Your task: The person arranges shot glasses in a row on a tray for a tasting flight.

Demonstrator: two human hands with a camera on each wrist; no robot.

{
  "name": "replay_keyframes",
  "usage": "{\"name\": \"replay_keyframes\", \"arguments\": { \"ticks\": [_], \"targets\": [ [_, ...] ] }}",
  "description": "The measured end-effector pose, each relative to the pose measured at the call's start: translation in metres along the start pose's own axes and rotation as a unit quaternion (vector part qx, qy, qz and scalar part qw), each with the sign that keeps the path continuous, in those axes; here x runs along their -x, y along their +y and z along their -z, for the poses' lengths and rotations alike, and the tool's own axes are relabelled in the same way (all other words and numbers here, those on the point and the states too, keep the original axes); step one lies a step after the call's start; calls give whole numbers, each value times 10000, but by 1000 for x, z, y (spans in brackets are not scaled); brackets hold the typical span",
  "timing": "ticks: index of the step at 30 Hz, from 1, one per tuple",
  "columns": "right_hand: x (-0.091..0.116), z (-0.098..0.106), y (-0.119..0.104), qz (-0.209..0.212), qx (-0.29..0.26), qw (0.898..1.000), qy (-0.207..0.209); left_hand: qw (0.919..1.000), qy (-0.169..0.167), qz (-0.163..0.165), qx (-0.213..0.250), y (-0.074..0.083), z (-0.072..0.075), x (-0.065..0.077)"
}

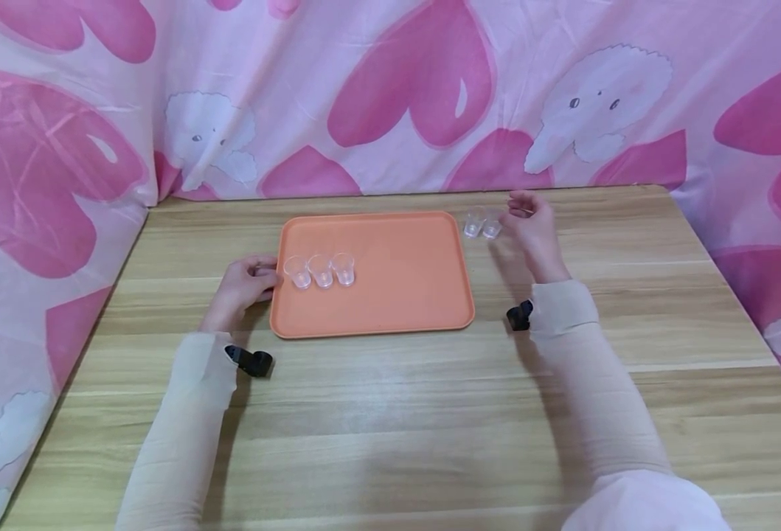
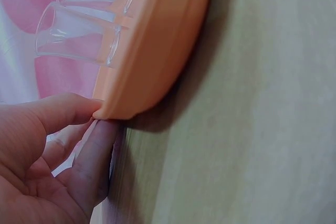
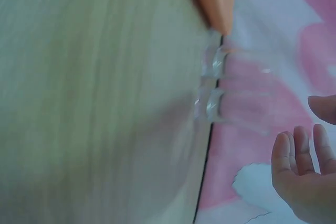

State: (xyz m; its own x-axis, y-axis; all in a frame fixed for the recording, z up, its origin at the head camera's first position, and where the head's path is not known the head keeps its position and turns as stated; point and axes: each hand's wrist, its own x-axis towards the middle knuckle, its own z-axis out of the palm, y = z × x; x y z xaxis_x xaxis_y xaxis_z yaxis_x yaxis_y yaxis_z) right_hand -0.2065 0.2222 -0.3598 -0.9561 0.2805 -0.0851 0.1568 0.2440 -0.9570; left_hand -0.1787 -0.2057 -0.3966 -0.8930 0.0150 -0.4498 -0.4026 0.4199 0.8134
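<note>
An orange tray (image 1: 403,295) lies on the table with three clear plastic cups (image 1: 321,271) standing in a row near its left side. My left hand (image 1: 239,289) pinches the tray's left rim between thumb and fingers, seen close in the left wrist view. Two more clear cups (image 1: 481,223) stand side by side on the wood, just off the tray's right edge. Beside them is my right hand (image 1: 531,227), fingers loosely bent and holding nothing. In the right wrist view that hand (image 3: 310,166) is apart from the pair of cups (image 3: 241,90), thumb spread from the fingers.
The wooden table (image 1: 377,413) reaches back to a pink curtain (image 1: 390,88) with hearts and white animals, which also hangs along both sides. A small black camera (image 1: 249,361) sits on the left wrist, another black camera (image 1: 519,316) on the right.
</note>
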Motion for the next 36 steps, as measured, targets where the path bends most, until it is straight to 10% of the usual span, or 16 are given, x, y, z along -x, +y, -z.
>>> {"name": "replay_keyframes", "arguments": {
  "ticks": [36],
  "targets": [
    [-11, -4, 21, -509, 543, 9965, -388, 9998, -55, -62, 183, 1, 0, 4]
  ]
}}
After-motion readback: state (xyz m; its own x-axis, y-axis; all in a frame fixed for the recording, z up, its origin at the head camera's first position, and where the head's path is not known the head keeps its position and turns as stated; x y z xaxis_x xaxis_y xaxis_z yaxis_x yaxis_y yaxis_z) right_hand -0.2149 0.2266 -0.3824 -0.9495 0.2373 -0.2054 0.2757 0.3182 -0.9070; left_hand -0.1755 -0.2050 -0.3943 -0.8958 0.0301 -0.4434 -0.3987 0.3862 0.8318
